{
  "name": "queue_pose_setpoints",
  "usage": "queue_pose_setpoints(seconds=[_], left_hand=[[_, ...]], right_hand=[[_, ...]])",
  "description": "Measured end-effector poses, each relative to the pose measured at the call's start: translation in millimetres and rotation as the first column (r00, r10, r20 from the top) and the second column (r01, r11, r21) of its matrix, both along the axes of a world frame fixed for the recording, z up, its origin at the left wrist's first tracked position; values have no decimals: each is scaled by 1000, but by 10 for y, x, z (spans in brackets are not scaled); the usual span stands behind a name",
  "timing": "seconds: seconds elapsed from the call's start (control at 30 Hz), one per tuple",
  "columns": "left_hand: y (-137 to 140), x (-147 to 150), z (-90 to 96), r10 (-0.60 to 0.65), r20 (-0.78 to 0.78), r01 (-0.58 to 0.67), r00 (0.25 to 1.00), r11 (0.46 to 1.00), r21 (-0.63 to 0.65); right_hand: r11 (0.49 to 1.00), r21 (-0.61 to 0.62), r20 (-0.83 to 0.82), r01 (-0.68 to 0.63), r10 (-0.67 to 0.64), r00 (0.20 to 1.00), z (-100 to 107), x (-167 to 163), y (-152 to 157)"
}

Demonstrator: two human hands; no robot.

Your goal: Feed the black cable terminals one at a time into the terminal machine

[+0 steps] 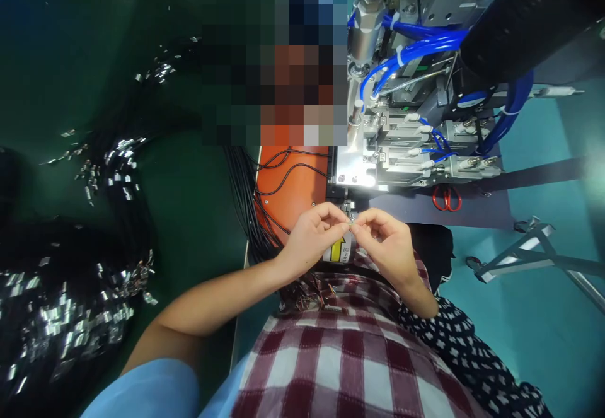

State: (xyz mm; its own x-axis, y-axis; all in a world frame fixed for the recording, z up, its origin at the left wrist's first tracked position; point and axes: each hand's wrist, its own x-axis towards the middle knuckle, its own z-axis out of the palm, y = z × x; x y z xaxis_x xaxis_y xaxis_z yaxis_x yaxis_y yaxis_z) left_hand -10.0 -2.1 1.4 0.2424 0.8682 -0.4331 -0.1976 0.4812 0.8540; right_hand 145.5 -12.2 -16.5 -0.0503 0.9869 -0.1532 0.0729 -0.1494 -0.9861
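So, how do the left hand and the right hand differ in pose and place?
The left hand points rightwards in the picture, the right hand leftwards. The left hand partly covers the orange surface; the right hand partly covers the checked cloth. Both are in a pinching pose, close to each other.

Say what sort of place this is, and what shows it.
Probably a factory workstation handling cables: a metal machine with blue tubing, a bundle of black cables beside it, and heaps of dark strands with shiny tips on the left.
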Motion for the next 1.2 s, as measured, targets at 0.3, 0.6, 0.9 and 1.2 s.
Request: queue_pose_setpoints(seconds=[0.3,0.6,0.9,1.2], left_hand=[[-3,-4,-35,23,47,-23,999,1000,-6],[0,-6,-11,4,10,-4,1000,1000,-9],[6,-1,-3,7,4,-7,1000,1000,-5],[-7,11,-21,35,30,-34,999,999,-18]], right_hand=[[996,-64,-71,56,-60,996,35,-48,-16],[995,-79,-98,61,-69,993,-1,-52,-10],[995,-62,-105,77,-83,991,-30,-51,-26],[994,-92,-114,65,-76,991,-45,-79,-21]])
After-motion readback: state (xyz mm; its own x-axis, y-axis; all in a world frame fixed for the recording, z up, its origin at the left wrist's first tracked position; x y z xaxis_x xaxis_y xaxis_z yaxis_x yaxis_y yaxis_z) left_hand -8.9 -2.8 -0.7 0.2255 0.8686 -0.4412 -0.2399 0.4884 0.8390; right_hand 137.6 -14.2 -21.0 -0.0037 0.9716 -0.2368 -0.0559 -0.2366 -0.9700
